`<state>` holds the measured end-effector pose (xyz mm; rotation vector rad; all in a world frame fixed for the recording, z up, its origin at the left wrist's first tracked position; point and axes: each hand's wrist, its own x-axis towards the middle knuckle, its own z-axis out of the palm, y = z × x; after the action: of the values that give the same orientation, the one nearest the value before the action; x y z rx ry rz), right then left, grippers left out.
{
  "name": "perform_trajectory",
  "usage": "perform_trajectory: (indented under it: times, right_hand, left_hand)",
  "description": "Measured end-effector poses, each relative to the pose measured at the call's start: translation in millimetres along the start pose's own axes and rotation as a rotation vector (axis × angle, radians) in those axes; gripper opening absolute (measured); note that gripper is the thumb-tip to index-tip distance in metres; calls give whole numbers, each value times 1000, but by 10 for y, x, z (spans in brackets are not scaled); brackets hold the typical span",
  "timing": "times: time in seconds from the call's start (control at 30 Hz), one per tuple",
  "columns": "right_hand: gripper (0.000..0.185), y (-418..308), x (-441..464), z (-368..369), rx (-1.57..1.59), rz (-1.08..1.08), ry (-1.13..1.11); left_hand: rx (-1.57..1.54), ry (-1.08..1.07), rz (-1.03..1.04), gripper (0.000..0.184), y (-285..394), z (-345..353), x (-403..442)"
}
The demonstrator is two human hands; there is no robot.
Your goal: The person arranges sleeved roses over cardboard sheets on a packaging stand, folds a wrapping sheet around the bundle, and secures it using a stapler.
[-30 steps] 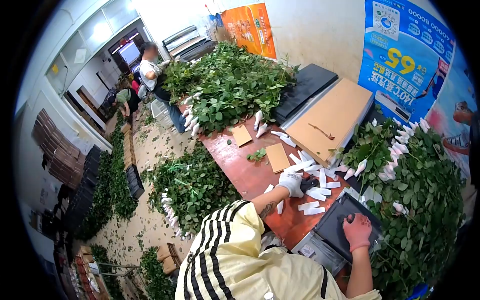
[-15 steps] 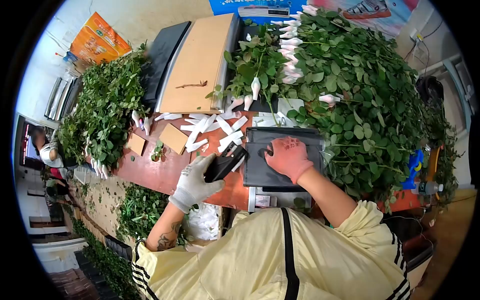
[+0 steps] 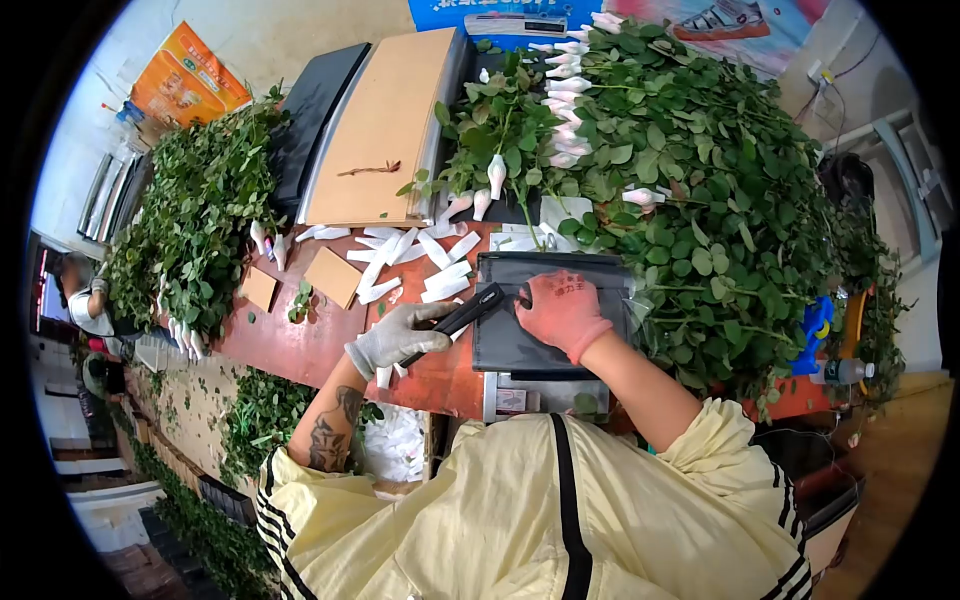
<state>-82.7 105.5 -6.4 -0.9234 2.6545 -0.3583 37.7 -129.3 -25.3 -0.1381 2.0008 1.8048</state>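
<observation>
My left hand, in a pale grey glove, is closed round a long black stapler, its front end pointing up and right over the edge of a black flat pad. On that pad rests my right hand in a red glove, fingers curled in; whatever they hold, if anything, is hidden. White paper strips lie scattered just beyond the stapler. Roses with white-wrapped heads lie behind the pad, stems and leaves among them.
A large pile of leafy roses covers the right side; another leafy pile stands at left. Cardboard pieces lie on the red table. A blue tape dispenser and bottle are far right. Another person is at far left.
The stapler has turned in my left hand, so its long side now shows and its front end reaches over the pad, nearer my right hand. My right hand stays on the pad.
</observation>
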Motion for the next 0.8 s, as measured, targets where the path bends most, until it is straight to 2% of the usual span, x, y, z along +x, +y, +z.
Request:
perform_trajectory:
  times: [0.03,0.1,0.13,0.2,0.23,0.27,0.33,0.4,0.5,0.57,0.6,0.67,0.73,0.77,0.8]
  right_hand:
    - [36,-5,-10,-18,-1,6,1]
    - [35,-12,-23,-43,-2,-9,-3]
    - [35,-4,-22,-28,-2,-4,-4]
    - [35,7,-21,25,-25,-20,50]
    - [35,-5,-22,16,-26,-19,48]
    - [35,-20,-20,-6,-32,-6,29]
    - [35,-24,-28,4,-45,3,11]
    - [32,1,-27,70,-80,-21,113]
    - [35,-7,-20,41,-24,-3,31]
    - [35,1,-8,9,14,12,-7]
    - [35,18,-7,-24,53,32,-53]
    - [35,93,-100,-80,84,-37,-8]
    - [38,33,-286,-152,172,-194,124]
    - [37,-184,-452,-480,260,-259,11]
    - [40,-293,-510,-473,35,-463,218]
  left_hand:
    - [1,-6,1,69,-104,-10,41]
    - [38,40,154,69,-296,-21,100]
    - [37,35,154,69,-212,-4,97]
    - [513,63,139,64,53,81,66]
    - [549,134,211,56,92,160,76]
    - [546,134,211,56,162,186,77]
    - [739,108,-93,48,313,195,84]
    - [711,152,-65,44,183,184,107]
    - [600,126,-6,47,38,125,115]
    - [253,1,242,49,-116,39,119]
    - [262,-3,253,49,-149,-42,22]
    - [37,-70,-72,54,-140,-168,-231]
    - [-68,-96,-115,54,65,-159,-493]
    - [-215,-104,-184,57,82,-123,-590]
    - [-167,-173,-101,56,152,-107,-652]
